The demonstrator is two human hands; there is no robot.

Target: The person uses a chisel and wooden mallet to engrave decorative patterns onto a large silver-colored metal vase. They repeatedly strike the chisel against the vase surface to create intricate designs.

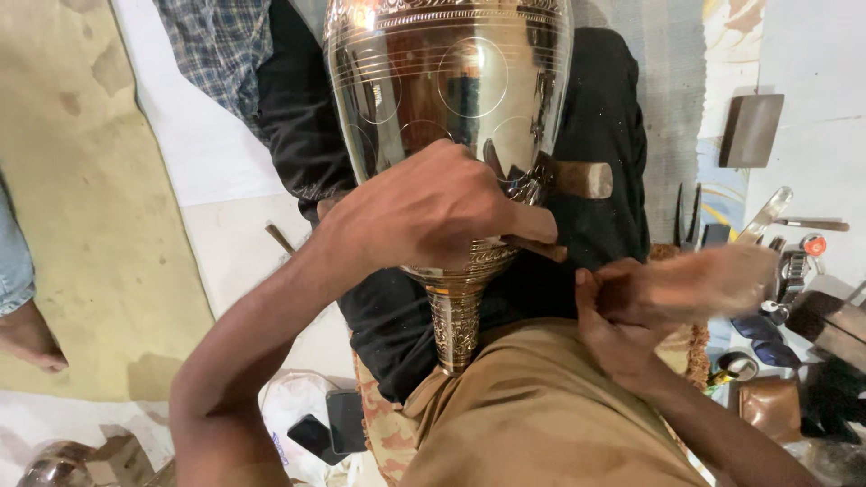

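Note:
A large shiny engraved metal vase [451, 81] lies across my lap, its ornate narrow foot [454, 325] pointing toward me. My left hand [424, 212] rests on the vase's lower body and pinches a thin punch [538, 247] against the metal. My right hand [622, 329] sits just right of the foot and grips a wooden mallet [699, 281], which is blurred by motion. A short wooden handle [582, 179] sticks out beside the vase, above the punch.
Hand tools lie on the floor at right: dark pliers [690, 216], a grey block [751, 131], a metal blade [765, 216]. A dark phone [347, 419] lies by my left knee. Another person's foot [27, 335] is at the far left on a tan mat [81, 207].

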